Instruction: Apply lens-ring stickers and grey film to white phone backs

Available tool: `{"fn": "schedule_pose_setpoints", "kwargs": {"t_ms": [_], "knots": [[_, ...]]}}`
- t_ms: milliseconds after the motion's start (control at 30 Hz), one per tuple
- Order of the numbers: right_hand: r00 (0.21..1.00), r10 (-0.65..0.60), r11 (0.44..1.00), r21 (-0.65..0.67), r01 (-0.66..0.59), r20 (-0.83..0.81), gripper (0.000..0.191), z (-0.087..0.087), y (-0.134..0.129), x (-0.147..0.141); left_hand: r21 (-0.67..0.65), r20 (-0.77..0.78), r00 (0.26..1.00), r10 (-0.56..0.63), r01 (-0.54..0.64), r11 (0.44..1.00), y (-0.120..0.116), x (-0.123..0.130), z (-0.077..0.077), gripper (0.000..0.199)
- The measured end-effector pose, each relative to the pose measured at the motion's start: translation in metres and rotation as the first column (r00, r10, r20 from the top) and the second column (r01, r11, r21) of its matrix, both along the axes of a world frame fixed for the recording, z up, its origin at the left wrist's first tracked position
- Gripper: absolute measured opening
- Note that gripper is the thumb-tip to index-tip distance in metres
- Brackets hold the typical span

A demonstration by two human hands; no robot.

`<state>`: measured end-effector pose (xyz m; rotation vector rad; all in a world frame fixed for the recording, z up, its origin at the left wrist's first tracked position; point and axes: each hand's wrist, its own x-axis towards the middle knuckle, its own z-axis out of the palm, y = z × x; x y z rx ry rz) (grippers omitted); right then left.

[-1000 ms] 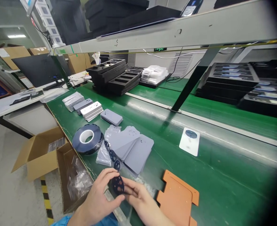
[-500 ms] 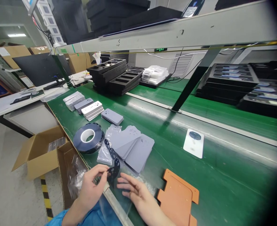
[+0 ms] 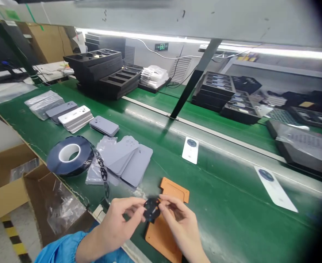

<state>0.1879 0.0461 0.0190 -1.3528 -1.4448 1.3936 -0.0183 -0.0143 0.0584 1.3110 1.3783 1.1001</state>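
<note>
A round black film piece with holes (image 3: 151, 209) is held up between my two hands, over the front edge of the bench. My left hand (image 3: 121, 220) pinches its left edge between thumb and fingers. At the opposite edge, the thumb and index finger of my right hand (image 3: 180, 223) are closed on the same piece. Beneath lies an orange fixture plate (image 3: 161, 239), partly covered by my right hand. A dark blue tape roll (image 3: 55, 160) with a white core lies to the left, and a strip of black pieces (image 3: 102, 170) trails from it toward my left hand.
Fanned grey phone-back sheets (image 3: 136, 164) lie beyond my hands, with a white stack (image 3: 76, 118) further left. White panels with dark discs (image 3: 190, 155) (image 3: 276, 190) lie on the belt. Black trays (image 3: 95, 73) stand behind. A metal post (image 3: 191, 84) rises mid-bench. Open cartons (image 3: 7, 190) sit at lower left.
My right hand, apart with fingers spread before, now grips the black film piece too. Both hands have come over the orange plate. The view has swung right, showing a second white panel.
</note>
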Motion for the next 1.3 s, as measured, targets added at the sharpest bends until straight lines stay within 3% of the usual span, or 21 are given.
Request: {"fn": "schedule_pose_setpoints", "kwargs": {"t_ms": [67,167,267,367,467,733,1067,1300], "knots": [[0.988,-0.119,0.993,0.037,0.115,0.096,0.045,-0.006,0.005,0.021,0.057,-0.061,0.996,-0.064,0.067,0.996,0.006,0.013,0.0,0.028],[0.946,-0.234,0.971,0.097,0.217,0.223,0.044,-0.012,0.014,0.043,0.157,-0.274,0.956,-0.103,0.15,0.976,0.016,0.031,-0.009,0.036],[0.929,-0.25,0.965,0.153,0.214,0.274,0.041,-0.018,0.021,0.052,0.246,-0.469,0.881,-0.059,0.194,0.95,0.028,0.044,-0.029,0.042],[0.928,-0.241,0.962,0.199,0.189,0.284,0.039,-0.023,0.024,0.051,0.284,-0.534,0.845,-0.035,0.218,0.934,0.038,0.05,-0.049,0.042],[0.92,-0.242,0.959,0.218,0.179,0.308,0.04,-0.027,0.024,0.051,0.272,-0.571,0.818,-0.066,0.264,0.925,0.042,0.052,-0.059,0.045],[0.913,-0.224,0.964,0.217,0.155,0.341,0.035,-0.033,0.024,0.052,0.148,-0.7,0.691,-0.182,0.389,0.909,0.044,0.055,-0.06,0.053],[0.871,-0.231,0.932,0.356,0.07,0.434,0.028,-0.034,0.022,0.05,0.145,-0.669,0.725,-0.165,0.345,0.927,0.046,0.057,-0.063,0.051],[0.865,-0.25,0.908,0.415,0.054,0.436,0.026,-0.034,0.024,0.049,0.126,-0.815,0.541,-0.206,0.513,0.849,0.049,0.053,-0.054,0.055]]}}
